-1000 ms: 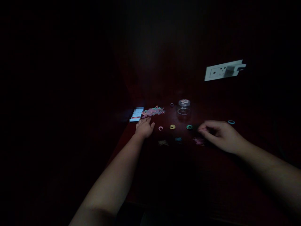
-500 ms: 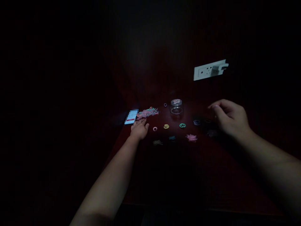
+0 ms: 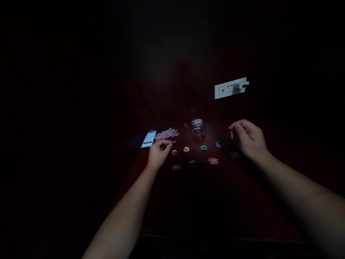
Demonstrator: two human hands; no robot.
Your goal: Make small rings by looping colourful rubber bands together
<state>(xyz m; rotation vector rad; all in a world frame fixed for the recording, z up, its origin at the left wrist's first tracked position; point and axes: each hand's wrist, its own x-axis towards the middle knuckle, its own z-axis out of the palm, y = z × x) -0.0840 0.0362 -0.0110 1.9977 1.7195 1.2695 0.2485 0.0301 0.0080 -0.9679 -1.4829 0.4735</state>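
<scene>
My left hand (image 3: 159,153) is closed in a pinch at the near edge of a mixed heap of small elastic hair bands (image 3: 167,133). A pale lilac hair band (image 3: 174,142) sticks out past its fingertips. My right hand (image 3: 249,138) hovers above the right side of the table, thumb and forefinger pressed together; what they hold, if anything, is too dark to see. Sorted hair bands lie between the hands: pink (image 3: 174,152), yellow (image 3: 186,149), green (image 3: 204,148) and purple (image 3: 219,144) rings. Nearer me are bundles of beige (image 3: 177,167), blue (image 3: 192,162) and pink thin bands (image 3: 213,161).
A clear lidded jar (image 3: 198,128) stands at the back, with a single purple ring (image 3: 185,125) left of it. A lit phone (image 3: 149,139) lies beside the heap. A wall socket (image 3: 230,88) with a white plug is above the dark red table (image 3: 215,208).
My left hand has lifted off the heap's edge and pinched a lilac hair band. The right hand stays raised over the right side. The view has shifted slightly.
</scene>
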